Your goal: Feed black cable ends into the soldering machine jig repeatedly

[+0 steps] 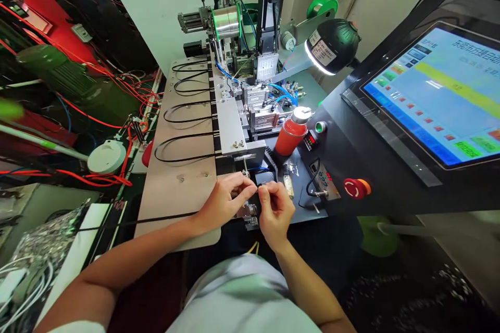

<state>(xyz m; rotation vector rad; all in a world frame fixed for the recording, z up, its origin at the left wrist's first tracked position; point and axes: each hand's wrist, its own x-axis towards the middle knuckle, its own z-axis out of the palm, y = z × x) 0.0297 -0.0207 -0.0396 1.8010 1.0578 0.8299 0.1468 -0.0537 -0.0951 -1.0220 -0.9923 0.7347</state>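
Observation:
My left hand and my right hand meet close in front of the machine, fingertips nearly touching. Thumb and forefinger are pinched together on each. A thin black cable crosses the tan plate from the left and passes behind my left wrist toward the pinching fingers. Something small and dark shows between the two hands, too tiny to make out fully. Just beyond the fingers is the front of the metal fixture. Below my left fingers sits a small metal clamp block.
Several looped black cables lie along the tan plate. A red bottle, lit lamp and solder-like wire spool stand beyond. At right are a touchscreen and red emergency stop button.

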